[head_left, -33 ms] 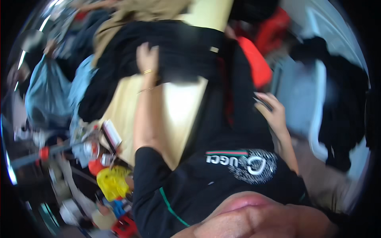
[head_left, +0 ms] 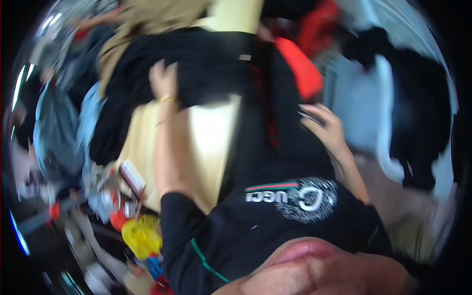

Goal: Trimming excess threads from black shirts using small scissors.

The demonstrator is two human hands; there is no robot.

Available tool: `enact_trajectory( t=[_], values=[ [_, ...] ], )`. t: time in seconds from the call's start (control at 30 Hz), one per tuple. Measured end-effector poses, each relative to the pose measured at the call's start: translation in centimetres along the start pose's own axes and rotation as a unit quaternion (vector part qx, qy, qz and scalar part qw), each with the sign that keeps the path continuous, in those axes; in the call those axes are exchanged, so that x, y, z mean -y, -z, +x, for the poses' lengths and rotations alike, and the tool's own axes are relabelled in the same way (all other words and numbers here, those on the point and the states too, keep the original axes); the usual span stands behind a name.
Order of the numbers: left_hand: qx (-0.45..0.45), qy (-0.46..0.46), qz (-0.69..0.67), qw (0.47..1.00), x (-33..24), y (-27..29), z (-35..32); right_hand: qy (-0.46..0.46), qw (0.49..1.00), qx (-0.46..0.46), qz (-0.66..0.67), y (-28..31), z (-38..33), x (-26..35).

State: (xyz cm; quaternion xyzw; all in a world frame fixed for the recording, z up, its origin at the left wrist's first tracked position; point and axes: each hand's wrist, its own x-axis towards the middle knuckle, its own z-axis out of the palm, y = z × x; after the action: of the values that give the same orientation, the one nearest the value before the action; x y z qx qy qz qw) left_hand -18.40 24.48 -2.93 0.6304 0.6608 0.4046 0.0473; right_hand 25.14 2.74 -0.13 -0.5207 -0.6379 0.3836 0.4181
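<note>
A black garment (head_left: pixel 211 64) with a small pale label lies across the pale wooden table (head_left: pixel 140 132). On its near edge rests my left hand (head_left: pixel 163 82), thumb and fingers apart, a gold bracelet at the wrist. Over by my right side, my right hand (head_left: pixel 328 127) is closed around a small dark tool (head_left: pixel 313 117) with a slim pointed metal end, which looks like thread snips. Motion blur hides its finer shape. The right hand is apart from the black garment.
Red cloth (head_left: pixel 300 69) hangs right of the table. A light blue bin (head_left: pixel 386 118) at the right has black cloth (head_left: pixel 420 118) over it. Tan cloth (head_left: pixel 152 19) lies at the far side. A yellow bag (head_left: pixel 141 237) and a small box (head_left: pixel 132 176) sit at the left.
The whole view has shifted, so the table and both hands appear farther left. My left hand stays on the black garment, and the right still holds the small tool.
</note>
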Motion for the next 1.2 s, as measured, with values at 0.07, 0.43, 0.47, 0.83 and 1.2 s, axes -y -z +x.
enact_trajectory(
  t=[0.07, 0.43, 0.47, 0.83, 1.2],
  values=[
    [-0.028, -0.064, 0.062, 0.996, -3.3, 2.2, -1.7, 0.084, 0.996, 0.014, -0.029, 0.2, 1.5, -0.5],
    [0.092, -0.195, -0.087, 0.973, -15.1, -0.7, -12.0, 0.172, 0.924, -0.082, -0.331, 10.6, 0.7, 5.8],
    [0.093, -0.208, -0.098, 0.969, -15.6, -0.6, -12.3, 0.154, 0.899, -0.117, -0.393, 13.1, 0.4, 5.7],
    [0.162, -0.161, -0.09, 0.969, -14.7, -0.8, -13.3, -0.19, 0.757, -0.365, -0.508, 35.9, -4.4, -8.0],
    [0.256, -0.174, -0.045, 0.95, -17.7, -2.8, -14.0, -0.344, 0.723, -0.349, -0.487, 43.6, 0.3, -14.5]
  ],
)
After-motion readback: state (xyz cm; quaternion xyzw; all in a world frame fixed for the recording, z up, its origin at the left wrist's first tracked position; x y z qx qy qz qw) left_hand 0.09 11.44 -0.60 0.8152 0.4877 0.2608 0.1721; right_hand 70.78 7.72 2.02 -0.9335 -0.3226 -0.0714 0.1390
